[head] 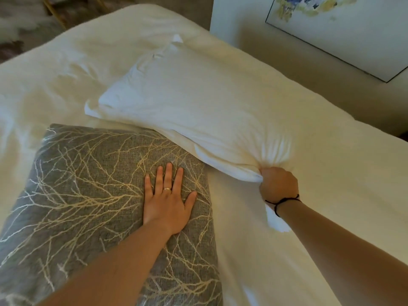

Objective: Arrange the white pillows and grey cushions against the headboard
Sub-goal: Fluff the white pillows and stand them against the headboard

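The white pillow [198, 111] looks soft and light, bunching where the right hand [277, 184] fists its near corner, while the left hand [166, 199] lies open, flat on the stiffer-looking grey cushion [88, 184].

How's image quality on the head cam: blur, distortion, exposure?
Head view: wide-angle bend at the edges; soft, warm, uneven light; white pillow near washed out, its folds faint; top-left corner blurred; left hand and grey cushion fairly sharp; right hand casts a soft shadow.
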Motion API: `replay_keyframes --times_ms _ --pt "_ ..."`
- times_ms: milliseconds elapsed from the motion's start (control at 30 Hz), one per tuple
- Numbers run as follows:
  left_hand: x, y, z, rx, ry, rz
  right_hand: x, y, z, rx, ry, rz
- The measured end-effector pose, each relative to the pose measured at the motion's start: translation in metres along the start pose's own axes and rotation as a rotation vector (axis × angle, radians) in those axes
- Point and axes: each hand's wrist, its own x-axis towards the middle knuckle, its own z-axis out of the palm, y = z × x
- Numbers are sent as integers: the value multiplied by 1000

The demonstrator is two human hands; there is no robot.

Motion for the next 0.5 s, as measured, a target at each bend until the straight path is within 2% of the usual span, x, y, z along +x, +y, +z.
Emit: replay_keyframes --times_ms 167,333,500 --pt "-29 2 -56 -106 -150 58 -71 -31 -59 225 -63 -62" --pt "-78 40 -125 -84 14 341 -158 -22 -128 563 -100 0" --pt "-142 89 -181 -30 148 575 -262 45 -186 957 -138 199"
